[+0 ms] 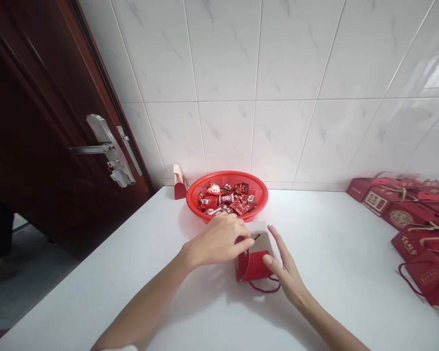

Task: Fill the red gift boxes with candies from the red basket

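Observation:
A small red paper gift box (256,259) stands on the white table between my hands, its top open and its inside pale. A dark red cord handle (265,288) hangs from its near side. My left hand (219,239) is at the box's left edge, fingers curled and thumb reaching across the opening; its fingertips are partly hidden. My right hand (287,270) holds the right side, with the thumb on the red front flap and the fingers along the side wall. Just behind the box is a red plastic basket (262,187) with several red-wrapped candies (237,204).
Several closed red gift boxes (402,214) with cords and twine bows crowd the table's right end. A small red and pink box (179,185) stands left of the basket. The white table (161,243) meets a tiled wall (227,136); a dark wooden door (58,87) is at left.

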A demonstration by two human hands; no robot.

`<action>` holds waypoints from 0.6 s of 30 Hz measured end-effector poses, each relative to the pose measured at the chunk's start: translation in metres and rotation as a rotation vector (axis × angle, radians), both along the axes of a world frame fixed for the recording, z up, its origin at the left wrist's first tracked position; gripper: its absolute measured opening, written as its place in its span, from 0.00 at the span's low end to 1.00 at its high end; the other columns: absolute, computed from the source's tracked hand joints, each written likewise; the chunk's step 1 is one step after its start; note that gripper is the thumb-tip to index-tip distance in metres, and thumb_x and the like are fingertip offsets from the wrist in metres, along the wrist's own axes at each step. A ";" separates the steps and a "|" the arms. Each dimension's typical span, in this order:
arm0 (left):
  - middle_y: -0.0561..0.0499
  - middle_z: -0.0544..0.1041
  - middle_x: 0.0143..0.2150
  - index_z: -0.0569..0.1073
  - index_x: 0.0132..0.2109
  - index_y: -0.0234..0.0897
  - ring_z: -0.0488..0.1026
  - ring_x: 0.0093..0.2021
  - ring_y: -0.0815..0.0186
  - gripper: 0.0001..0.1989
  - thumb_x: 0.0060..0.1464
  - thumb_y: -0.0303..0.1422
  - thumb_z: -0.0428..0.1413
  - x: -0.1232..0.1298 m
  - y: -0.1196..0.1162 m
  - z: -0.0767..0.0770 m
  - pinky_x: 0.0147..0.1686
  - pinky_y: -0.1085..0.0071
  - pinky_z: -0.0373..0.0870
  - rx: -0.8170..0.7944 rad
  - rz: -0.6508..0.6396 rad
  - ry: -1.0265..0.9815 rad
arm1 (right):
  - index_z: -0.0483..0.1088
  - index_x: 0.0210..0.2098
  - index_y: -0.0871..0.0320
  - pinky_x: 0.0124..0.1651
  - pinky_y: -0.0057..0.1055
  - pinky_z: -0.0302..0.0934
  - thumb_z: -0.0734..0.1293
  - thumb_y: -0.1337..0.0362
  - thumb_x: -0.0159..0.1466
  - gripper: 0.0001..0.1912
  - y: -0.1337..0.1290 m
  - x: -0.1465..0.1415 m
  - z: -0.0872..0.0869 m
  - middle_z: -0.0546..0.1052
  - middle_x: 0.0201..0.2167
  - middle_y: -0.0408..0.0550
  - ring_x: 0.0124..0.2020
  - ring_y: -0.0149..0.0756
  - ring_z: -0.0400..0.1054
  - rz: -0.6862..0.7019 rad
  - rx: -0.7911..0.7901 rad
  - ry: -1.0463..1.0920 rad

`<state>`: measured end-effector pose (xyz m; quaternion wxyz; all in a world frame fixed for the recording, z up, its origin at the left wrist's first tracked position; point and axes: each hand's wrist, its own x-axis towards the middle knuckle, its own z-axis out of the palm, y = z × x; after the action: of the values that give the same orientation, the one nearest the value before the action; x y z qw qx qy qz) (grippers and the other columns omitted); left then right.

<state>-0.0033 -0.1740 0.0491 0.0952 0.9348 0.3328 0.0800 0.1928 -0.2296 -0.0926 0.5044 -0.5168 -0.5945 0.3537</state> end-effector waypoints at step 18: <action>0.44 0.69 0.63 0.74 0.55 0.38 0.69 0.59 0.54 0.19 0.58 0.31 0.50 -0.029 0.010 0.000 0.50 0.66 0.67 -0.291 -0.044 0.221 | 0.61 0.66 0.44 0.55 0.46 0.70 0.57 0.69 0.72 0.25 -0.004 0.003 0.010 0.60 0.68 0.54 0.62 0.48 0.66 -0.023 0.622 -0.438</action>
<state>-0.0323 -0.1643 0.0490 0.1940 0.9213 0.3286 -0.0743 0.1954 -0.2332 -0.0826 0.5023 -0.4089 -0.7613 0.0317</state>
